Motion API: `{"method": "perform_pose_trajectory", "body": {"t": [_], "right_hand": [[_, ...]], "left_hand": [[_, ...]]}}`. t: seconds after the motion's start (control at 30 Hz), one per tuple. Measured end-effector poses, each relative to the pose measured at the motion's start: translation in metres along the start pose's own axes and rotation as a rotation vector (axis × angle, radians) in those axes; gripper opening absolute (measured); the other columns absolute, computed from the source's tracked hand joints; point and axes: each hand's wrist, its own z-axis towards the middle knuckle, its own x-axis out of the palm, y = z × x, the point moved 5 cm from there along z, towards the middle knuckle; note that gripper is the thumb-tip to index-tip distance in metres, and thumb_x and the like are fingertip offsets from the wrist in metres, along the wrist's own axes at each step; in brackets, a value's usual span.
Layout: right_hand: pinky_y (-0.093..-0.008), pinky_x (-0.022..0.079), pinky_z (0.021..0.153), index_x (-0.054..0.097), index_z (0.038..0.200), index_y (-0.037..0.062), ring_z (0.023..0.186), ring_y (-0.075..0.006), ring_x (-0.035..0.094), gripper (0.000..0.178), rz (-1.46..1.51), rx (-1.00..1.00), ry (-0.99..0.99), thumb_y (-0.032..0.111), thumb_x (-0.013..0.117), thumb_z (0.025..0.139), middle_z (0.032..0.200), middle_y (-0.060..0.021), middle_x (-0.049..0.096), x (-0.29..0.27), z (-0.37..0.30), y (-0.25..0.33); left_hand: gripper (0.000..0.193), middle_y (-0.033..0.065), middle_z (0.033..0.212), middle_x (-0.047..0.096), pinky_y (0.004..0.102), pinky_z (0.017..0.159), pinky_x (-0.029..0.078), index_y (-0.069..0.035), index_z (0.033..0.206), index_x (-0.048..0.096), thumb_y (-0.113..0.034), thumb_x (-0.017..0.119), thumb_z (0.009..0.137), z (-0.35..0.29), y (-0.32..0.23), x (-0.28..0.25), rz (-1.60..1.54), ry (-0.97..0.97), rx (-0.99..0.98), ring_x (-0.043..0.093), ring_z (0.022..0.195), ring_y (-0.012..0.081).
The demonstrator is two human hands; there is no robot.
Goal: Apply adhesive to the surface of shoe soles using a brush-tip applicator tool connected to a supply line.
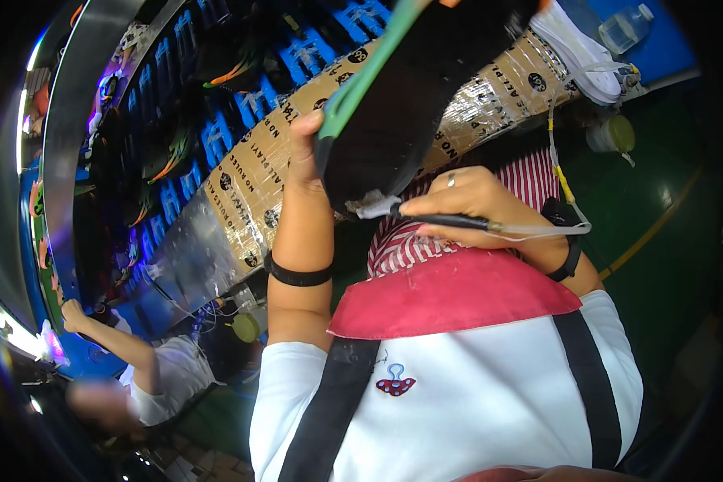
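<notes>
Black, green-edged shoe point(394, 120) is held aloft in front of the torso, gripped at its near left side by the left hand point(304, 153), thumb against the green edge. Right hand point(475, 195) grasps a black-handled brush point(442, 218) with a pale tube, its tip at the shoe's near end, contact not certain. Beyond: tape-covered cardboard point(253, 181); far right, white shoe point(574, 48) and clear bottle point(625, 30).

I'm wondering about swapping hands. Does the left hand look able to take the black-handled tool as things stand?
Probably not: the left hand is busy holding the dark, green-edged piece, and the right hand grips the black-handled tool, though it is close by.
</notes>
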Motion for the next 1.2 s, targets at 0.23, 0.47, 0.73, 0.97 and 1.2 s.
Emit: {"method": "perform_pose_trajectory", "body": {"t": [0.23, 0.47, 0.73, 0.97, 1.2], "right_hand": [[-0.0322, 0.044, 0.054, 0.065, 0.093, 0.0041, 0.057, -0.0271, 0.057, 0.023, 0.055, -0.033, 0.246, 0.012, 0.069, 0.072, 0.065, -0.0112, 0.059, 0.002, 0.002, 0.01], [-0.033, 0.044, 0.054, 0.065, 0.091, 0.0048, 0.057, -0.0277, 0.057, 0.02, -0.101, -0.033, 0.208, 0.011, 0.068, 0.073, 0.066, -0.0129, 0.059, 0.013, 0.0, 0.004], [-0.0309, 0.042, 0.051, 0.065, 0.094, 0.0048, 0.051, -0.0241, 0.053, 0.026, -0.076, -0.022, 0.075, 0.009, 0.071, 0.069, 0.059, -0.008, 0.056, 0.004, 0.001, 0.003], [-0.0309, 0.041, 0.049, 0.065, 0.092, 0.0045, 0.051, -0.0235, 0.053, 0.023, -0.112, -0.06, 0.201, 0.006, 0.07, 0.07, 0.059, -0.0094, 0.056, 0.001, -0.003, 0.009], [-0.029, 0.041, 0.048, 0.065, 0.092, 0.0046, 0.052, -0.0226, 0.055, 0.022, -0.171, -0.08, 0.114, 0.007, 0.07, 0.071, 0.061, -0.0099, 0.058, 0.005, -0.003, 0.006]], "left_hand": [[0.053, 0.0151, 0.111, 0.058, 0.0292, 0.088, 0.043, 0.002, 0.118, 0.052, -0.032, 0.055, 0.077, -0.004, 0.011, 0.007, -0.018, -0.125, -0.326, 0.057, 0.097, 0.0207], [0.041, 0.0072, 0.089, 0.064, 0.0237, 0.066, 0.049, -0.003, 0.099, 0.062, -0.037, 0.064, 0.077, -0.001, 0.015, 0.013, 0.373, -0.076, -0.591, 0.06, 0.074, 0.0124], [0.047, 0.0087, 0.091, 0.064, 0.023, 0.065, 0.049, -0.003, 0.102, 0.061, -0.043, 0.063, 0.077, -0.001, 0.008, 0.02, 0.473, -0.055, -0.655, 0.06, 0.073, 0.0126], [0.048, 0.0082, 0.093, 0.063, 0.0239, 0.067, 0.049, -0.005, 0.103, 0.062, -0.046, 0.061, 0.078, -0.004, 0.001, 0.013, 0.519, -0.028, -0.718, 0.06, 0.076, 0.0127], [0.05, 0.0075, 0.093, 0.063, 0.0237, 0.066, 0.048, -0.005, 0.103, 0.062, -0.047, 0.06, 0.078, -0.006, -0.006, 0.013, 0.604, -0.032, -0.761, 0.059, 0.075, 0.0119]]}}
